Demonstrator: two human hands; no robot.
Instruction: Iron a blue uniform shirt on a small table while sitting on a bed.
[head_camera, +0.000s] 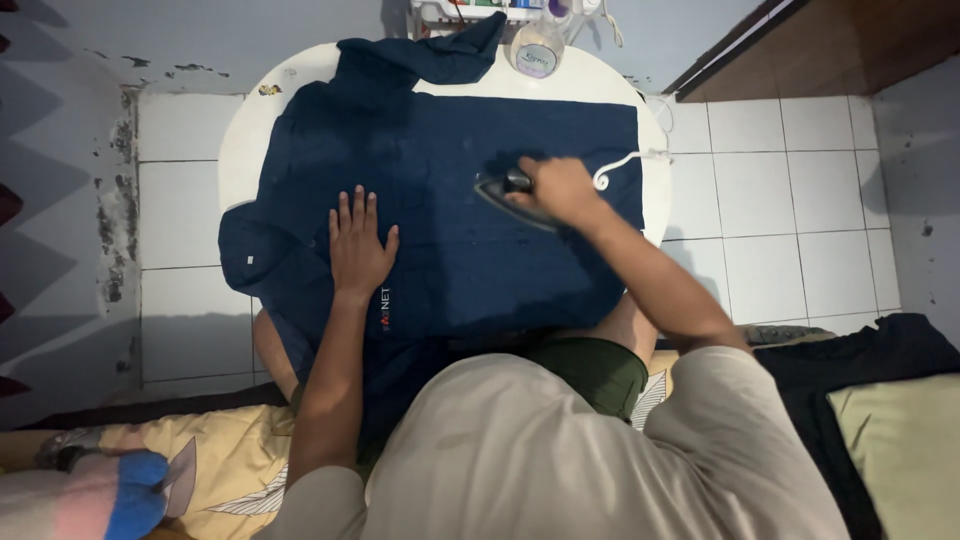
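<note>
nearest, a yellow patterned bed sheet (225, 465) and a dark cloth (860, 360) with a pale green pillow (900, 440) lie beside the person's lap on the floor. beyond the knees a round white counter (240, 140) carries a navy blue shirt (450, 160) spread flat; the left hand (358, 245) presses on it with fingers spread, while the right hand (560, 190) is closed around the handle of a dark iron (510, 195) resting on the cloth, its white cord (620, 168) curling just beside. farther off, a clear lidded jar (537, 50) stands at the counter's rim, over white floor tiles (800, 200) and a stained grey wall (200, 40).
</note>
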